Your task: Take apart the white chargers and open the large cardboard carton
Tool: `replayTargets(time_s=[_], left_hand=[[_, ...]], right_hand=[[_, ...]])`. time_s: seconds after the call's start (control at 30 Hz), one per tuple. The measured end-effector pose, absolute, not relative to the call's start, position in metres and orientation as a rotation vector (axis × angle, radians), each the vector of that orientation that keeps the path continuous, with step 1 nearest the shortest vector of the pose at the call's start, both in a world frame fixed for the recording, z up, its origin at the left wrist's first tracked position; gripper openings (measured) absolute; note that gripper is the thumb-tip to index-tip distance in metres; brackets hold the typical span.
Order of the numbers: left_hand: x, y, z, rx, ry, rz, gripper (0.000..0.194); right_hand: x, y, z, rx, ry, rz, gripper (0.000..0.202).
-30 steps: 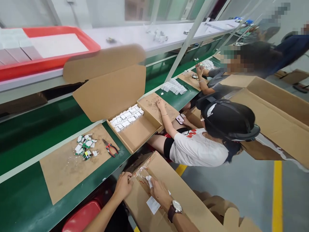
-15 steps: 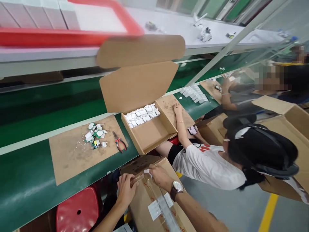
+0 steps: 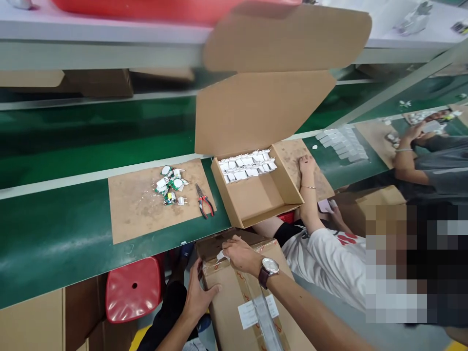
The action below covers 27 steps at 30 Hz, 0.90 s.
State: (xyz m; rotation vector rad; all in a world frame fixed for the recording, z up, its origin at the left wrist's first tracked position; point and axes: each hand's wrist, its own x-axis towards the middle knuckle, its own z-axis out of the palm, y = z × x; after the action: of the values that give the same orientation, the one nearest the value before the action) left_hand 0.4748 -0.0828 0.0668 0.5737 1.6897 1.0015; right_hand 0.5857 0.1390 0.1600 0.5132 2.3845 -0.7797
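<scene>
A large taped carton (image 3: 226, 297) stands below the bench edge, with a white label (image 3: 248, 314) and clear tape on its top. My left hand (image 3: 199, 292) rests against its near left corner, thumb and fingers spread apart. Over the far left part of the carton, my right hand (image 3: 241, 254), with a watch on the wrist, pinches a small white piece (image 3: 220, 255). Beyond them, an open cardboard box (image 3: 256, 195) holds two rows of white parts (image 3: 248, 165) at its back.
Pliers (image 3: 204, 201) and green and white parts (image 3: 171, 184) lie on a brown mat (image 3: 131, 209). A red stool (image 3: 135, 290) is at lower left. A person's hand (image 3: 306, 165) rests right of the box; another person works farther right.
The view has shifted, moving the scene right. My left hand has opened wider at the carton's side. My right hand has moved toward the carton's left corner with the white piece.
</scene>
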Motion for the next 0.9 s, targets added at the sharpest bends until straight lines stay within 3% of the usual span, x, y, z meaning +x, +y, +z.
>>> replayTargets(time_s=[0.37,0.67,0.9], left_hand=[[0.472,-0.082,0.068,0.448,1.631,1.010,0.100],[0.471,-0.082,0.069,0.450,1.596,0.988,0.099],[0.467,-0.082,0.070,0.476,1.582,0.961,0.110]], right_hand=[[0.562,0.142,0.148,0.407,2.340,-0.887,0.022],[0.561,0.146,0.134,0.264,2.362,-0.961,0.007],[0.583,0.159,0.130,0.228,2.425,-0.979,0.022]])
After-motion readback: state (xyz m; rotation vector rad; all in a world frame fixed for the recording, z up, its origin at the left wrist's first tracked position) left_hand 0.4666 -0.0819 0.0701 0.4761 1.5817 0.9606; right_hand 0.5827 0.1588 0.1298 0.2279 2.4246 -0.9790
